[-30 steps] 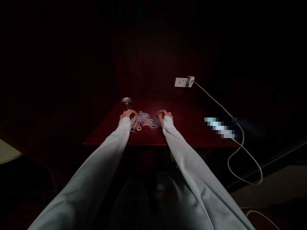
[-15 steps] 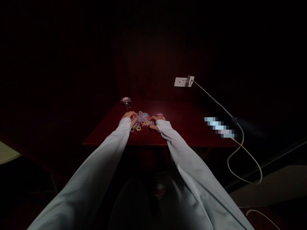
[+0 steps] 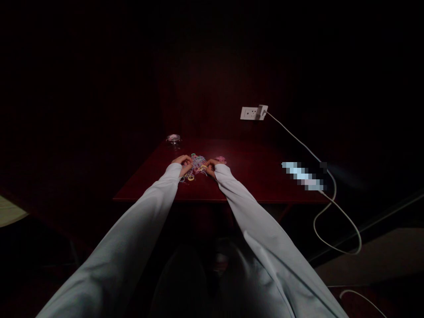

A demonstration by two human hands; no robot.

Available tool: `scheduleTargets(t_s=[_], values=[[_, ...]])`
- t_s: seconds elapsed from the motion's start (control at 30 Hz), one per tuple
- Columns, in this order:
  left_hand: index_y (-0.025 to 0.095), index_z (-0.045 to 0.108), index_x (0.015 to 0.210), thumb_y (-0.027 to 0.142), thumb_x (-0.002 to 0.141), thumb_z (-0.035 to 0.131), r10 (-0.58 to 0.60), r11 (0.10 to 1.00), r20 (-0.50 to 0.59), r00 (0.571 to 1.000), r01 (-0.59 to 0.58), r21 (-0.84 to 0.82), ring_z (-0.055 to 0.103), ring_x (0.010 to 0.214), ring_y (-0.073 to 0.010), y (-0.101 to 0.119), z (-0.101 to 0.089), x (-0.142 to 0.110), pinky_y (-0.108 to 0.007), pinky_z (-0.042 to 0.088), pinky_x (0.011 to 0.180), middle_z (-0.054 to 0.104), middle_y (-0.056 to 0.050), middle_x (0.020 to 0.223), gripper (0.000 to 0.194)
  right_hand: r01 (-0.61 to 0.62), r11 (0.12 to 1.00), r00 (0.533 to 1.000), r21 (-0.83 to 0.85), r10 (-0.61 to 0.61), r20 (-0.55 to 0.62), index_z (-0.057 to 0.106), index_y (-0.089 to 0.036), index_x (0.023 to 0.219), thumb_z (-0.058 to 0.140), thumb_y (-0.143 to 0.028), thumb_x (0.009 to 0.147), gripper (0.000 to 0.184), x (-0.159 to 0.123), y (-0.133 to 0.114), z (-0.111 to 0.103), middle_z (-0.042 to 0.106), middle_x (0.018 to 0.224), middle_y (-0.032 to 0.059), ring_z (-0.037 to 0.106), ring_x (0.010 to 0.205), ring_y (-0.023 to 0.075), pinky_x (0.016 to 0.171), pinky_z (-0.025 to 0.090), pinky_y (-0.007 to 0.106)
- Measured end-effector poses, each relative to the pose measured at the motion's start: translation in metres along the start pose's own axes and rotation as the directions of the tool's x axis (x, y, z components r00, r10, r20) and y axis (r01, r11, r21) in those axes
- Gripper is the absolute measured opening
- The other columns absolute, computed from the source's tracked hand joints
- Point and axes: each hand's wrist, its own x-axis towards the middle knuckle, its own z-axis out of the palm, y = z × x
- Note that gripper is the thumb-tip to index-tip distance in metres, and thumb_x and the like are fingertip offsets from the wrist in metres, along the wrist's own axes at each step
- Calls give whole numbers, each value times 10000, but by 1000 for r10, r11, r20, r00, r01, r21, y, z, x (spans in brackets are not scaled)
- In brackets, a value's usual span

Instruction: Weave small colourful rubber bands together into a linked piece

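Your arms reach forward in long pale sleeves, converging at the wrists. Your left hand [image 3: 183, 162] curls inward, fingers bent; your right hand [image 3: 211, 167] faces it, fingers bent too, a small gap between.

My sleeves [image 3: 132, 225] are a plain pale grey, with no print, above the deep red tabletop [image 3: 258, 183], and the wall [image 3: 205, 97] goes from dark maroon to near black. I see lilac, pink, green and yellow mixed in the pile of small bands [image 3: 198, 161], and plain pink in the bundle [image 3: 220, 159]. The socket plate [image 3: 247, 113] is white, the cable [image 3: 294, 138] off-white, the pixelated object [image 3: 300, 173] pale blue with a pinkish patch
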Motion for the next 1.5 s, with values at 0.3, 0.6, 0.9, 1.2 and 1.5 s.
scheduleTargets(t_s=[0.3, 0.6, 0.9, 1.2, 1.5], values=[[254, 725, 903, 280, 893, 690, 63, 989, 18, 998, -65, 129, 668, 880, -219, -6, 3, 6, -342, 548, 947, 746, -16, 922, 45, -19, 944, 987, 328, 70, -143, 708, -239, 811, 839, -462, 845, 261, 11, -6, 21, 541, 651, -64, 411, 594, 112, 604, 334, 257], [261, 728, 921, 285, 950, 658, 67, 992, 26, 997, -70, 110, 661, 887, -218, -2, -2, 4, -354, 543, 986, 748, -19, 965, 80, -95, 917, 986, 388, 141, -92, 782, -218, 887, 876, -584, 813, 386, 18, -3, 24, 614, 665, -40, 401, 566, 101, 556, 315, 260], [250, 725, 957, 327, 990, 626, 55, 990, 6, 998, -56, 128, 658, 922, -229, 0, -3, 2, -358, 533, 979, 735, -32, 989, 130, 100, 827, 994, 553, -56, -96, 779, -232, 1044, 716, -741, 915, 529, 8, 10, 30, 795, 871, 56, 734, 834, 206, 850, 605, 341], [297, 740, 1333, 426, 896, 808, 97, 975, 64, 993, -107, 193, 648, 1239, -302, -2, -5, -2, -429, 514, 1133, 731, -47, 1422, 460, 17, 905, 953, 425, 114, -281, 748, -237, 937, 603, -303, 978, 165, 23, 17, 20, 777, 892, 30, 694, 769, 168, 792, 586, 299], [312, 746, 1399, 453, 823, 895, 125, 973, 127, 984, -146, 176, 620, 1431, -333, -16, 2, 0, -470, 490, 1226, 687, -53, 1570, 611, -39, 939, 972, 342, 115, -205, 760, -232, 973, 569, -320, 975, 211, 23, 29, 27, 771, 800, 5, 609, 624, 138, 643, 519, 247]])
